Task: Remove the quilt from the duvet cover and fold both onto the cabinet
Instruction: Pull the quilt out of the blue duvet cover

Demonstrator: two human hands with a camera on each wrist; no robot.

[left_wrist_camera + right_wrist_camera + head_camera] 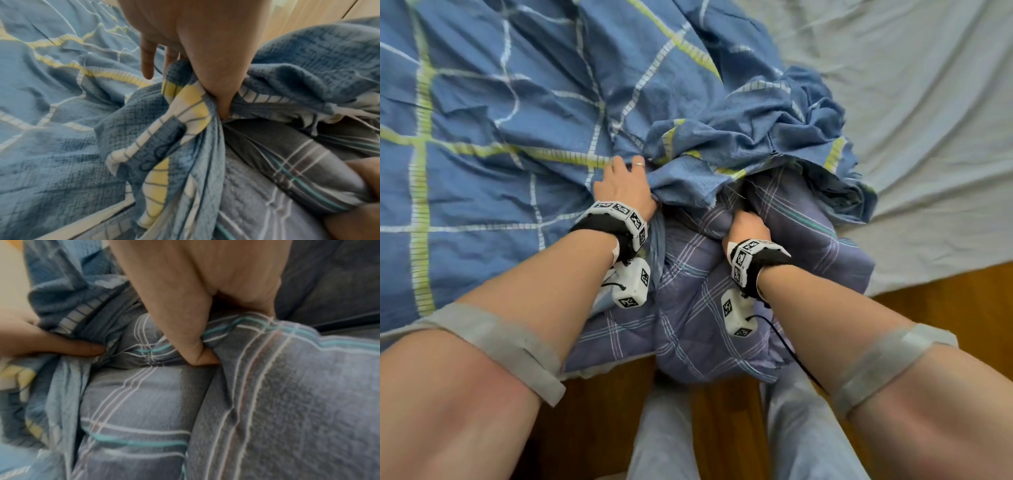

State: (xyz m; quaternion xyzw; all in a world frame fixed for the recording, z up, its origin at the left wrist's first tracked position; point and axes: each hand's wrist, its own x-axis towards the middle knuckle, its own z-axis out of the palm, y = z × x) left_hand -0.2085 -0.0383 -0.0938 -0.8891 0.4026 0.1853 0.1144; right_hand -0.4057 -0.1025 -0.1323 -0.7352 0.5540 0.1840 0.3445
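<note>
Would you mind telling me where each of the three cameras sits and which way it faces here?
Head: worn on the head, looking down over both forearms at the left hand, right hand, duvet cover and quilt.
Left wrist: looks along the left hand, whose thumb pinches the duvet cover.
Right wrist: looks along the right hand gripping the quilt.
Shared: both wrist views show the quilt and duvet cover.

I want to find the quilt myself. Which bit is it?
Look at the bed, at the near edge where the two hands meet. The quilt bulges out from the bunched opening of the blue cover, gripped by the right hand. It is puffy, greyish purple with thin plaid lines; the cover has bold white and yellow checks.
</note>
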